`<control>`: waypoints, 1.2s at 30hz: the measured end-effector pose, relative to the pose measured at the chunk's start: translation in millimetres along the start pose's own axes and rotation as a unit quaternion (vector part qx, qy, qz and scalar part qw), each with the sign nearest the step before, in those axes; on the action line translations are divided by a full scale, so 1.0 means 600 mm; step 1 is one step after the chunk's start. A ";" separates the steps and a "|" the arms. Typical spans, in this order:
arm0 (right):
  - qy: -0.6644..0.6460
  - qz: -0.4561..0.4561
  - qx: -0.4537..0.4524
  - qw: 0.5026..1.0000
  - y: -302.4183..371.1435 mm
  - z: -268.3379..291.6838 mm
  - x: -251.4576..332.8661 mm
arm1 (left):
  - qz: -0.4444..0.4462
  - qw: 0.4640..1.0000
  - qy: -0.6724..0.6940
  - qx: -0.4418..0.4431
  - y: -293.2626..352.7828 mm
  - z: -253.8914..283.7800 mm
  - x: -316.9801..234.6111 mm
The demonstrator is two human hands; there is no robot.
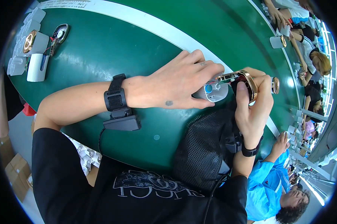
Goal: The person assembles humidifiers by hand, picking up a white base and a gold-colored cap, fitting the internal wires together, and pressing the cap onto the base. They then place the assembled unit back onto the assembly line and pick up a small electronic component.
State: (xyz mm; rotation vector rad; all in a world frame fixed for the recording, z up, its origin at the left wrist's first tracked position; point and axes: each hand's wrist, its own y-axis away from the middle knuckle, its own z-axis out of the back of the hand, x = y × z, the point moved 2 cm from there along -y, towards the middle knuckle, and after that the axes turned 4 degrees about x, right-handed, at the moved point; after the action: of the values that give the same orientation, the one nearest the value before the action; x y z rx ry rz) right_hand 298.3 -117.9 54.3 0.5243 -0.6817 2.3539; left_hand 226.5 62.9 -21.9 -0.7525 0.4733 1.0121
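Note:
My left hand [187, 80] is closed around a white hollow housing [218, 96], whose open end faces my right hand. A round blue part [209, 89] shows inside that opening. My right hand [255, 104] grips a gold-rimmed oval cover [251, 84], its thumb pressed on the dark inner side. A narrow strip with small parts [228, 76] reaches from the cover toward the housing; whether it enters the housing I cannot tell. Both wrists wear black straps with small devices.
A black mesh bag [202, 145] lies below my right hand. At the far left stand a white ribbed housing [37, 69], a gold-topped unit [36, 43] and an oval cover with wires [60, 34]. A co-worker in blue [265, 183] sits at right; a gold-topped unit [277, 42] stands beyond.

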 end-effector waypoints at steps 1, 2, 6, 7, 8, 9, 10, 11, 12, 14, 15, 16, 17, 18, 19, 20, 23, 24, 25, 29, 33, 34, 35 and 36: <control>-0.058 -0.022 -0.015 0.998 0.002 -0.008 -0.005 | 0.014 1.000 0.003 -0.009 0.001 -0.001 -0.005; -0.115 -0.045 -0.031 0.992 0.004 -0.011 -0.009 | 0.029 0.999 0.007 -0.019 0.002 -0.002 -0.009; 0.018 0.057 0.049 0.997 0.007 -0.016 -0.006 | 0.077 0.995 0.053 -0.030 -0.001 -0.006 -0.017; 0.017 0.058 0.051 0.997 0.005 -0.014 -0.007 | 0.094 0.992 0.072 -0.030 -0.001 -0.004 -0.017; 0.018 0.085 0.066 0.994 0.001 -0.010 -0.006 | 0.096 0.992 0.073 -0.032 -0.001 -0.001 -0.018; 0.020 0.111 0.082 0.990 -0.002 -0.006 -0.005 | 0.105 0.991 0.082 -0.015 0.000 0.001 -0.017; 0.022 0.138 0.097 0.985 -0.004 -0.004 -0.004 | 0.113 0.989 0.090 0.001 0.001 0.002 -0.016; 0.023 0.137 0.101 0.985 -0.004 -0.001 -0.004 | 0.121 0.988 0.100 0.017 0.000 0.003 -0.017; 0.026 0.152 0.102 0.983 -0.002 0.002 -0.004 | 0.122 0.987 0.103 0.015 -0.002 0.004 -0.017; 0.030 0.181 0.105 0.977 0.000 0.004 -0.003 | 0.135 0.984 0.112 0.036 -0.006 0.006 -0.017; 0.029 0.181 0.110 0.977 0.001 0.000 -0.006 | 0.142 0.982 0.117 0.046 -0.007 0.004 -0.016; -0.015 0.147 0.071 0.986 0.005 -0.007 -0.011 | 0.145 0.981 0.120 0.044 -0.006 0.001 -0.016; -0.060 0.112 0.032 0.991 0.010 -0.016 -0.015 | 0.136 0.983 0.117 0.028 -0.005 -0.001 -0.016; -0.103 0.076 -0.007 0.992 0.012 -0.021 -0.017 | 0.127 0.985 0.114 0.011 -0.004 -0.003 -0.016; -0.103 0.076 -0.001 0.992 0.013 -0.026 -0.014 | 0.118 0.987 0.111 -0.006 -0.003 -0.005 -0.016; -0.109 0.051 -0.010 0.993 0.014 -0.030 -0.012 | 0.121 0.986 0.114 -0.008 -0.003 -0.008 -0.015; -0.123 0.005 -0.024 0.992 0.015 -0.031 -0.006 | 0.082 0.991 0.096 -0.041 -0.002 -0.005 -0.015; -0.072 0.020 0.004 0.997 0.016 -0.022 -0.003 | 0.086 0.991 0.097 -0.043 -0.002 -0.004 -0.014; -0.020 0.036 0.031 0.999 0.016 -0.014 0.000 | 0.090 0.991 0.096 -0.031 -0.001 -0.004 -0.014; 0.082 0.084 0.059 0.991 0.009 -0.003 0.006 | 0.089 0.992 0.093 -0.009 -0.001 -0.006 -0.014; 0.114 0.099 0.056 0.987 0.006 -0.009 0.009 | 0.081 0.993 0.079 -0.011 -0.001 -0.004 -0.011; 0.119 0.099 0.053 0.987 0.006 -0.011 0.008 | 0.083 0.994 0.077 -0.004 -0.001 -0.004 -0.010; 0.119 0.098 0.056 0.987 0.005 -0.012 0.007 | 0.084 0.994 0.075 0.003 -0.002 -0.005 -0.010; 0.112 0.109 0.049 0.987 0.004 -0.013 0.004 | 0.085 0.993 0.077 0.002 -0.001 -0.006 -0.009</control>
State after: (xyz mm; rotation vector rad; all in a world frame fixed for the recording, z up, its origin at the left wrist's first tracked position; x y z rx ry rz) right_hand 293.1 -113.7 48.4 0.2298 -0.5447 2.6114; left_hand 224.4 56.7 -20.3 -0.8006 0.6811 1.1166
